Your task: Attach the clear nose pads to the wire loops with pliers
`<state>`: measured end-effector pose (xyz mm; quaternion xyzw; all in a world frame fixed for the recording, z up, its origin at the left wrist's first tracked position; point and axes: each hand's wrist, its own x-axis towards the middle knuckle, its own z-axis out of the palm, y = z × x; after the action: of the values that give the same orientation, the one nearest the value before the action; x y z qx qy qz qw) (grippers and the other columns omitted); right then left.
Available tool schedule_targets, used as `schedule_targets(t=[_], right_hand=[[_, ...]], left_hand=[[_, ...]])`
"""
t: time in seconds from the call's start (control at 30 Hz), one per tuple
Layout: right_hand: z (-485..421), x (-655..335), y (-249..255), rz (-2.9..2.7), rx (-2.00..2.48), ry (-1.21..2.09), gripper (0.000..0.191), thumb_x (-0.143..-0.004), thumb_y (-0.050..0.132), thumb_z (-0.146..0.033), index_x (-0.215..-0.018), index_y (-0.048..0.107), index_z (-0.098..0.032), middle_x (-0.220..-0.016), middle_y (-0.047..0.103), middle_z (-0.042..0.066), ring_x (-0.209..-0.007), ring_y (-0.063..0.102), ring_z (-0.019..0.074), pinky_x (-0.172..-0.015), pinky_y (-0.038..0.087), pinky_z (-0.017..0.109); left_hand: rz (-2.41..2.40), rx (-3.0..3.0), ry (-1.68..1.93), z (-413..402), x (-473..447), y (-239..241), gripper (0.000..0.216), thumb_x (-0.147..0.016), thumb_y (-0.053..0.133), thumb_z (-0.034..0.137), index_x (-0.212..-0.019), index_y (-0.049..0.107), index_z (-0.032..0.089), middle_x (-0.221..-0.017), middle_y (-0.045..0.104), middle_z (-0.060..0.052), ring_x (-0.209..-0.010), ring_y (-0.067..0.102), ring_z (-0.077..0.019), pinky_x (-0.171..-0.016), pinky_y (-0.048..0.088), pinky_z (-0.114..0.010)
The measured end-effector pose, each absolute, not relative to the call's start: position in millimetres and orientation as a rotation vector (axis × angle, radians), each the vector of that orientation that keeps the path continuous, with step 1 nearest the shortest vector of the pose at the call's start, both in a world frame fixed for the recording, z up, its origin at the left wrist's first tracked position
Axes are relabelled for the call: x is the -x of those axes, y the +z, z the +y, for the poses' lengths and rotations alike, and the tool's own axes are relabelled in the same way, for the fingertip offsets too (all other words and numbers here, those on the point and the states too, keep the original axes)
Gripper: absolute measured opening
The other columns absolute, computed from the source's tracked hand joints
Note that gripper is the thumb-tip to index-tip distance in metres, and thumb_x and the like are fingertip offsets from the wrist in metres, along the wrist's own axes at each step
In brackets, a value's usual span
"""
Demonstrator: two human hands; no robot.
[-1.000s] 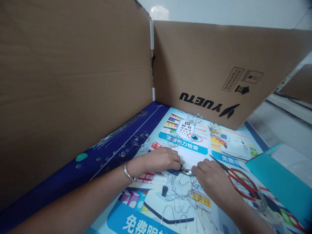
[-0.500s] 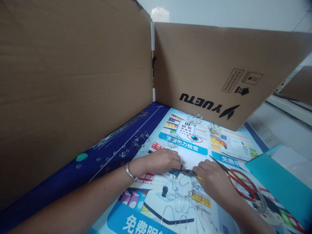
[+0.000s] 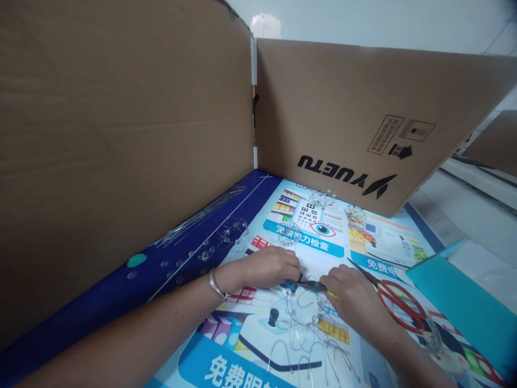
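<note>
Pliers with yellow handles (image 3: 312, 286) are gripped in my right hand (image 3: 350, 295), their jaws pointing left. My left hand (image 3: 274, 266), with a silver bangle at the wrist, is closed at the tips of the jaws; it pinches thin wire, mostly hidden by the fingers. Just below both hands lies a loose tangle of bent silver wire with clear beads (image 3: 304, 318). Several curved wire ends (image 3: 309, 355) spread from it toward me. Red-handled scissors (image 3: 402, 306) lie beside my right wrist, blades pointing up and left.
Cardboard panels (image 3: 343, 108) stand at the left and back. Straight wires (image 3: 202, 214) and loose clear beads (image 3: 177, 264) lie on the blue strip, near a green blob (image 3: 136, 261). More beaded wire pieces (image 3: 323, 199) sit at the back. A turquoise folder (image 3: 464, 307) is at right.
The pliers have turned very slightly in my right hand. Otherwise both hands and the beaded wire stay almost where they were.
</note>
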<state>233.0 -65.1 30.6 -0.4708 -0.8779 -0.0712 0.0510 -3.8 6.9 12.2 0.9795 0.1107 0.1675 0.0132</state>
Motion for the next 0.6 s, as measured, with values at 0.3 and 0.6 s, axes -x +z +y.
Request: schedule_targets(t=[0.3, 0.6], right_hand=[[-64.8, -233.9, 28.6, -2.682, 1.406, -0.226, 0.018, -0.076, 0.051, -0.010, -0.084, 0.062, -0.022, -0.074, 0.056, 0.001, -0.076, 0.047, 0.0156, -0.071, 0.031, 0.027], [-65.0, -234.1, 26.8, -2.663, 1.425, -0.191, 0.017, -0.078, 0.052, -0.012, -0.087, 0.061, -0.023, -0.076, 0.056, 0.001, -0.078, 0.046, 0.0166, -0.069, 0.031, 0.028]], left_hand=[[0.340, -3.059, 0.535, 8.7, 4.0, 12.1, 0.015, -0.080, 0.050, 0.006, -0.076, 0.056, 0.020, -0.081, 0.058, -0.002, -0.078, 0.052, -0.0148, -0.066, 0.042, -0.024], [0.406, -2.799, 0.573, 7.6, 4.0, 9.9, 0.017, -0.084, 0.049, 0.012, -0.093, 0.061, 0.021, -0.089, 0.064, -0.001, -0.086, 0.055, -0.0147, -0.075, 0.042, -0.024]])
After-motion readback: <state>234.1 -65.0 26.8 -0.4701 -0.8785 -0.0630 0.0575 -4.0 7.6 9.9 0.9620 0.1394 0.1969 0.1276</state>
